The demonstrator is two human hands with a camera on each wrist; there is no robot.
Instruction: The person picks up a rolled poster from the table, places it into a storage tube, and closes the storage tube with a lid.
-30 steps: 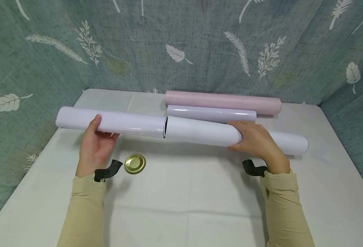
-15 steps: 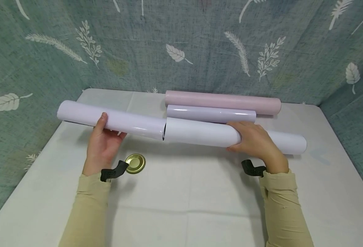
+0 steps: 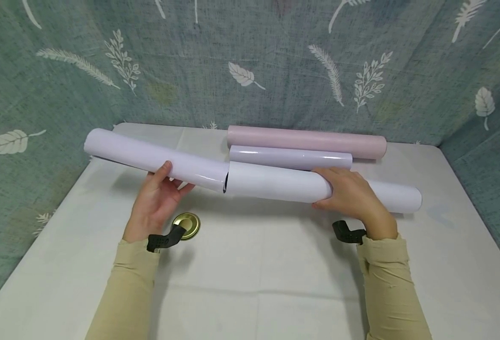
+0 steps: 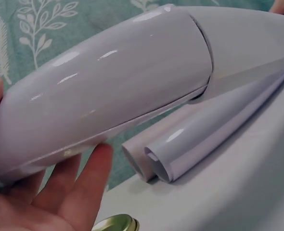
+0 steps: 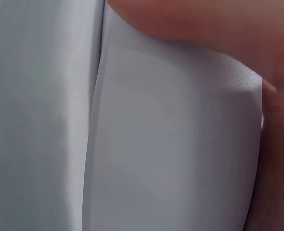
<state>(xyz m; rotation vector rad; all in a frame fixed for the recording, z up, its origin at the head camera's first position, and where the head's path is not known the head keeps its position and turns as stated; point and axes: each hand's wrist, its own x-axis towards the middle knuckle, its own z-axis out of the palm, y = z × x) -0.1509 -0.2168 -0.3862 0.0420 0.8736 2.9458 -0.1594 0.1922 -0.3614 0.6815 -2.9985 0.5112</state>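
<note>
On the left side of the desk [image 3: 63, 264], the left hand [image 3: 156, 203] cradles a glossy lilac roll [image 3: 156, 160] from below, its grip curled round the roll with the thumb up the near face. That roll tilts upward toward the left, and its right end meets the open mouth of a white tube [image 3: 322, 186], whether inside it or only against it cannot be told. A gold lid [image 3: 187, 221] lies just below the left wrist. Right of centre, the right hand [image 3: 352, 198] wraps over the white tube, its grip closed around it. Behind the tube lie a shorter lilac roll [image 3: 290, 157] and a pink roll [image 3: 307, 139], side by side.
</note>
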